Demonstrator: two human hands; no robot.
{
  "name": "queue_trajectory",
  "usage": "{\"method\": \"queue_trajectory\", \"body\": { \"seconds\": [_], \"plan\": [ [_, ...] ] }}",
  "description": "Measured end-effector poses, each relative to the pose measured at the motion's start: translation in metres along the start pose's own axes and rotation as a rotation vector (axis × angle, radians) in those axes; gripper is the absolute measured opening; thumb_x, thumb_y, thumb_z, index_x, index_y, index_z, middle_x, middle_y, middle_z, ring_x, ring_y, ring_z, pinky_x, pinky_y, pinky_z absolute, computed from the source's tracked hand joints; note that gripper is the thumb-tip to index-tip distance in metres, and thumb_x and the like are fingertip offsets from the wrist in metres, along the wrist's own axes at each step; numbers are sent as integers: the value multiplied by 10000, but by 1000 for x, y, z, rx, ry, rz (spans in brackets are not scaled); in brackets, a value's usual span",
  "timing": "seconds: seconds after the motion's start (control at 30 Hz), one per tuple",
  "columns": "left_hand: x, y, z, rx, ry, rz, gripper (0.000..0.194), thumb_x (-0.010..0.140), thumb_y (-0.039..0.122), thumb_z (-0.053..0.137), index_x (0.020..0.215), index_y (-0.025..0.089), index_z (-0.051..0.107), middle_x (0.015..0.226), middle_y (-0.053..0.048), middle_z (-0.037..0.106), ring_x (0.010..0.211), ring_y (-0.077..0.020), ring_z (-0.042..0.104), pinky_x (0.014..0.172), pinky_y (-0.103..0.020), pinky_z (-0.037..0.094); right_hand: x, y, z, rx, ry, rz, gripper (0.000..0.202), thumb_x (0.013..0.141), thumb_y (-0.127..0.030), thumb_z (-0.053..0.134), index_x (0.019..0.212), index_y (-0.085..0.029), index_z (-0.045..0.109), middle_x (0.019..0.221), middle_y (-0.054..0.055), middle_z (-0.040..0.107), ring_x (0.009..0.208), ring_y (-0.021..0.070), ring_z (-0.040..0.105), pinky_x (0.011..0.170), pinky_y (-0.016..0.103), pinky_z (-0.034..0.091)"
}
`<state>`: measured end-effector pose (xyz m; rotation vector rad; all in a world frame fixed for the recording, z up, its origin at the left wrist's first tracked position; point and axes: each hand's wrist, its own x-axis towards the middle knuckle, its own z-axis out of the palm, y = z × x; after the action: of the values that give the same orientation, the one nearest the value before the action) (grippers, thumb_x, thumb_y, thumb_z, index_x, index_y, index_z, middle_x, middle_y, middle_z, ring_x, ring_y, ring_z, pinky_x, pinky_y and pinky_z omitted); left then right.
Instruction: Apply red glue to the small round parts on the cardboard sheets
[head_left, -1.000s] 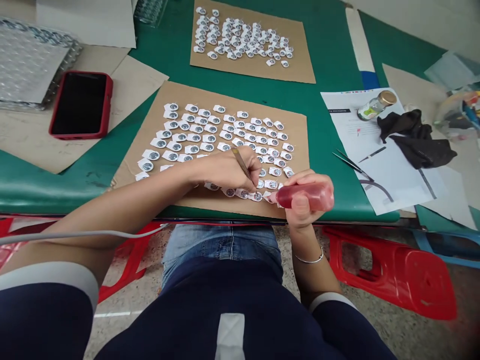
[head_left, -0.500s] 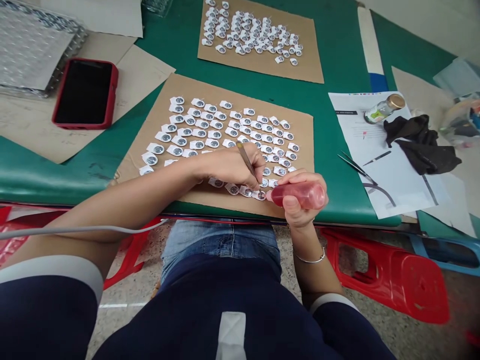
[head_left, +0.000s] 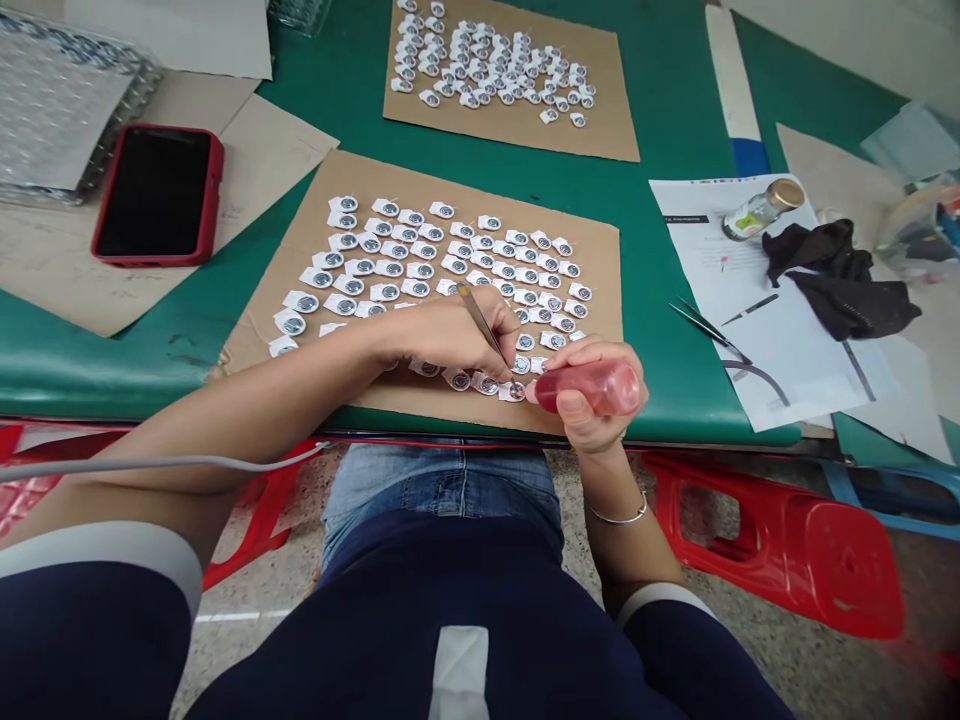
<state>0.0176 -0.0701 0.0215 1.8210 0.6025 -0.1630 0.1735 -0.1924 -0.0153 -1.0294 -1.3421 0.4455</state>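
My left hand (head_left: 457, 335) is closed on a pair of metal tweezers (head_left: 478, 318), slanting with the tips down at a small white-backed piece with a round silvery disc (head_left: 512, 392). That piece lies in the nearest row on a brown cardboard sheet (head_left: 300, 240). From the right, my right hand (head_left: 592, 428) grips a pink-red squeeze bottle (head_left: 589, 386) on its side. Its nozzle points left, close beside the same piece; whether they touch I cannot tell. Rows of similar pieces cover the sheet, some hidden beneath my left hand and forearm.
A second cardboard sheet (head_left: 622, 100) with many such pieces lies farther back. At left are a red-cased phone (head_left: 157, 192) and bubble wrap (head_left: 67, 100). Printed paper (head_left: 795, 390), spare tweezers (head_left: 709, 328), a small jar (head_left: 761, 210) and black cloth (head_left: 847, 290) lie at right.
The cardboard sheets and tabletop things appear slightly further left in view. Both hands keep hold of the tweezers and the bottle at the same piece.
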Motion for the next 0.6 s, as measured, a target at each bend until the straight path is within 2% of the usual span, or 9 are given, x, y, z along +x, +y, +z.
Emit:
{"method": "queue_trajectory", "body": {
  "seconds": [0.13, 0.33, 0.6],
  "plan": [
    [-1, 2, 0, 11, 15, 2, 184, 662, 279, 645, 763, 125, 636, 631, -28, 610, 517, -103, 513, 461, -204, 329, 0, 0, -1, 11, 4, 5, 296, 688, -408, 657, 869, -212, 529, 736, 1, 597, 651, 143, 582, 567, 327, 508],
    [-2, 7, 1, 31, 21, -12, 165, 662, 266, 641, 751, 127, 636, 620, -20, 597, 528, -98, 502, 473, -204, 322, 1, 1, 0, 69, 78, -28, 267, 672, -359, 675, 840, -186, 559, 701, 10, 599, 621, 143, 575, 535, 308, 467],
    [-5, 12, 2, 18, 15, -38, 144, 672, 250, 635, 749, 129, 622, 602, -20, 588, 509, -98, 495, 459, -208, 317, -1, 0, 0, 67, 57, 17, 270, 670, -365, 679, 845, -200, 557, 718, 6, 597, 620, 144, 573, 519, 312, 483]
  ]
}}
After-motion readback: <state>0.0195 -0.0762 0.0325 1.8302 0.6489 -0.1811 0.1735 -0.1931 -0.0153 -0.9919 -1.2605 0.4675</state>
